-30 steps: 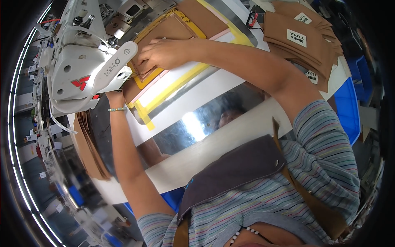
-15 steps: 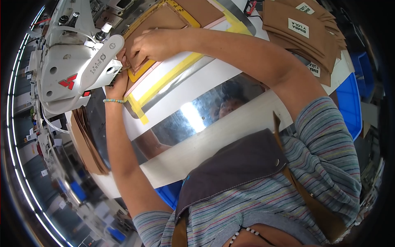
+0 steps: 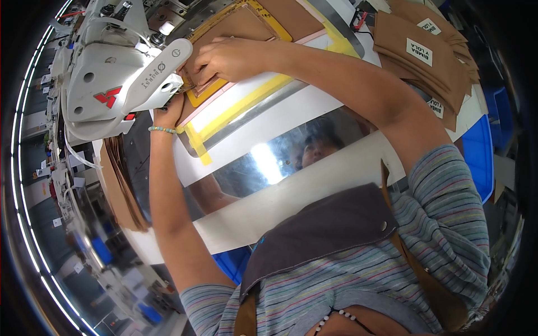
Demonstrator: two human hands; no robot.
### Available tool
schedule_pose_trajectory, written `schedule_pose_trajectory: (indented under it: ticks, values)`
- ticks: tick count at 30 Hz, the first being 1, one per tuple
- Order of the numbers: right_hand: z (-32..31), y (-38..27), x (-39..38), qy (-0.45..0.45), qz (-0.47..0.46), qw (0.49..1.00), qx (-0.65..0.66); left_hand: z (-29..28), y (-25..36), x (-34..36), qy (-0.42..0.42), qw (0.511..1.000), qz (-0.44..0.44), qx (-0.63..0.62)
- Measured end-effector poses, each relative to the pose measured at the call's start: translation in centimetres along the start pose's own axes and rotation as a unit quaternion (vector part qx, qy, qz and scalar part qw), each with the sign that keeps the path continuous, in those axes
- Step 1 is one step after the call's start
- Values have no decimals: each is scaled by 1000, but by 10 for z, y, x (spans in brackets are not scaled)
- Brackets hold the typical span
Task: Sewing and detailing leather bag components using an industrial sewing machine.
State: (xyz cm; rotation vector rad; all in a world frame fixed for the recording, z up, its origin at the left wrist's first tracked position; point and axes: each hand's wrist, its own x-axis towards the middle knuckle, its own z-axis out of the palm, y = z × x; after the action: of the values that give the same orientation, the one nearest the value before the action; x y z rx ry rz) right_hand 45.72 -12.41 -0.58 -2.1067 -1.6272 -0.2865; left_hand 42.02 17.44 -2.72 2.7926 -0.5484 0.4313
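Observation:
My right hand (image 3: 230,57) lies over a brown panel (image 3: 227,29) set inside a yellow frame (image 3: 273,21). Its fingers are bent and drawn together, tips down by the frame's near left corner; whatever they pinch is too small to make out. Close to that corner stands the head of a white sewing machine (image 3: 92,92). My left hand (image 3: 170,110), with a beaded bracelet at the wrist, reaches in beneath the machine head. Most of its fingers are hidden there, so their grip does not show. The needle area is also covered.
Yellow tape (image 3: 241,102) edges the work area, with a shiny metal plate (image 3: 232,179) nearer me. Brown pouches with white labels (image 3: 403,70) are piled at right, beside a blue bin (image 3: 475,154). More brown pieces (image 3: 120,185) hang at left. A red-and-black tool (image 3: 358,19) lies at the back.
The whole view has shifted, so machine, table and hands appear farther right and slightly higher. Both hands keep nearly the same place beside the machine head and yellow frame.

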Motion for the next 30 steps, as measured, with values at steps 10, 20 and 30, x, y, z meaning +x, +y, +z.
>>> schedule_pose_trajectory:
  ticks: [10, 20, 30]
  values:
    - [-4, 0, 3, 0, 12, 1000, -6, 19, -72, -8, -39, 998, 39, 37]
    - [-2, 1, 9, -12, 24, 1000, 10, 16, -54, -6, -6, 999, 36, 12]
    - [-13, -1, 18, -83, 65, 991, 82, 19, -49, -1, -13, 998, -8, -57]
